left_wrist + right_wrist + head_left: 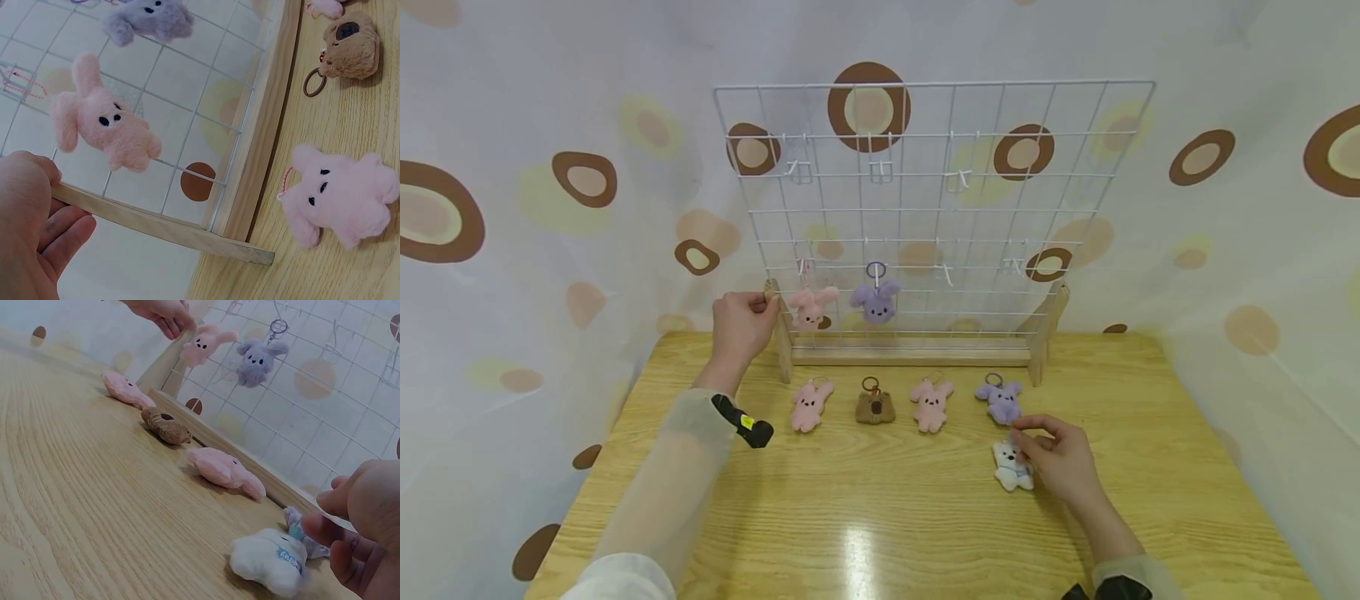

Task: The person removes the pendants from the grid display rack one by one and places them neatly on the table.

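My left hand (743,327) grips the top of the wooden left upright (156,219) of a white wire grid rack (925,212). A pink bunny plush keychain (808,308) and a purple plush keychain (876,302) hang on the rack's lower hooks. My right hand (1060,457) is over a white bear plush keychain (269,559) lying on the table, thumb and fingers parted close to its head. Just behind the bear lies another purple plush keychain (1002,403), partly hidden by the bear and the hand in the right wrist view.
Along the rack's base lie a pink bunny plush (808,406), a brown plush (875,407) with a ring and a second pink bunny plush (931,407). Bare white hooks (961,177) stick out from the grid. A patterned sheet (625,75) hangs behind the wooden table (820,517).
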`<state>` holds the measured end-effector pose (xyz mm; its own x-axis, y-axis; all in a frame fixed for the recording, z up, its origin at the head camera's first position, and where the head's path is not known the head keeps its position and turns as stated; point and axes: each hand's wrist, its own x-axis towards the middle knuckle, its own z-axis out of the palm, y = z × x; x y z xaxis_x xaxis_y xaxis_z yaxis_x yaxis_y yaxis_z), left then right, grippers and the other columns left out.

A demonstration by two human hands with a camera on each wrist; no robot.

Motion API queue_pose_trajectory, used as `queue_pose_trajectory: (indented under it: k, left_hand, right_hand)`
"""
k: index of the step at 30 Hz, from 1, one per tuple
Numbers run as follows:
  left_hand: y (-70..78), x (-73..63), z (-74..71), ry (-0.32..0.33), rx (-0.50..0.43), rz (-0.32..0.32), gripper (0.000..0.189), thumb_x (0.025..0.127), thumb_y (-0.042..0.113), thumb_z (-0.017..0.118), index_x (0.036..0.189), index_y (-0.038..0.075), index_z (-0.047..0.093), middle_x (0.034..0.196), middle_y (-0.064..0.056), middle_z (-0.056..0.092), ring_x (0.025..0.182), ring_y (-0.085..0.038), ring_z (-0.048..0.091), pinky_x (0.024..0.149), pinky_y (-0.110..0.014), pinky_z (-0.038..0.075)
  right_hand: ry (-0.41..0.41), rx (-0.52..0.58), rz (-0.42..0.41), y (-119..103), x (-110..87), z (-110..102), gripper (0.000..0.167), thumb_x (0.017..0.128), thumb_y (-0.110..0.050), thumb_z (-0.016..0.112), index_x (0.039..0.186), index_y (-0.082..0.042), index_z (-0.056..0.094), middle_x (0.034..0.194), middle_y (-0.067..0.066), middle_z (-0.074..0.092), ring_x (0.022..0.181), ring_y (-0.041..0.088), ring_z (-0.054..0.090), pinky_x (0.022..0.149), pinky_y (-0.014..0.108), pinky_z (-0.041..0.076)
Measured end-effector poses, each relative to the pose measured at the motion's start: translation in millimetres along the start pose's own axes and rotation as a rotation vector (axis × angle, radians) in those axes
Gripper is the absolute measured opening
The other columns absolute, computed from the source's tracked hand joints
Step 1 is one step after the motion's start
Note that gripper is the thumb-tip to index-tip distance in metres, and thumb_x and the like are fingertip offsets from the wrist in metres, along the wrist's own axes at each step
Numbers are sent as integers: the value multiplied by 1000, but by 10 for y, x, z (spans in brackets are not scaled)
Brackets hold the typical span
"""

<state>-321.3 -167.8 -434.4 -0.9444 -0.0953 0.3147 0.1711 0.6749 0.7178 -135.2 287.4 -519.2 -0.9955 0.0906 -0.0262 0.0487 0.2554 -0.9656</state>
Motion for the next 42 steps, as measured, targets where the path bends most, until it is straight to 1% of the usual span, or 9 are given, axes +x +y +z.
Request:
queue_pose_trajectory:
  k: [5,11,16,20,23,28,35,39,42]
  left_hand:
    - [11,-8,-1,5,3,5,29,104,24,68,98,-1,83,84,-14,78,70,-24,74,58,-33,55]
    - [4,1,2,15,4,15,29,104,23,68,97,-1,83,83,-14,78,68,-23,73,58,-32,54]
    - [-1,5,-4,9,-1,5,29,104,24,68,99,-1,83,85,-14,78,71,-24,74,60,-34,56]
    - [-3,3,-7,4,-5,-4,30,104,25,68,99,0,83,85,-14,78,71,-24,74,60,-35,56]
    - [-3,-1,-6,6,0,-4,30,104,25,68,97,0,83,84,-14,78,69,-24,73,59,-34,55]
    - [10,-6,-13,13,-3,1,30,104,25,68,97,-1,83,84,-14,78,70,-24,73,59,-33,54]
    - [9,1,-13,16,-4,-1,29,103,23,69,98,-1,83,84,-14,78,72,-25,74,61,-36,56]
    - [-15,8,1,13,-13,-3,29,104,23,69,99,-1,83,85,-15,78,73,-26,75,65,-40,59]
    - [-32,17,10,16,-16,-1,29,104,24,69,99,-1,83,86,-15,78,76,-25,76,68,-41,60]
  right_hand:
    - [22,-22,-38,-24,55,8,23,102,-6,72,119,8,71,111,29,71,71,22,72,43,26,42]
    - [13,-53,-86,-154,128,41,21,102,-8,73,116,7,72,108,29,72,70,28,73,41,25,38]
    - [-18,-34,-112,-289,227,100,23,102,-7,72,117,11,70,110,31,70,74,28,74,57,30,56]
    - [-47,12,-129,-383,331,177,23,103,-5,70,118,12,68,117,27,69,75,19,73,68,35,62]
    - [-52,13,-153,-455,407,245,21,102,-6,71,116,10,70,108,24,72,71,14,71,64,30,60]
    - [-53,27,-163,-581,523,367,23,103,-10,71,117,9,70,102,18,71,69,16,71,54,23,51]
    - [-68,2,-192,-744,689,540,23,103,-10,71,119,7,70,115,19,69,70,21,71,53,22,45]
    - [-80,-7,-216,-819,776,626,22,103,-11,71,118,5,72,115,19,71,69,18,72,51,22,41]
    - [-92,2,-207,-885,831,693,25,103,-15,72,120,4,72,114,18,71,70,19,73,51,22,44]
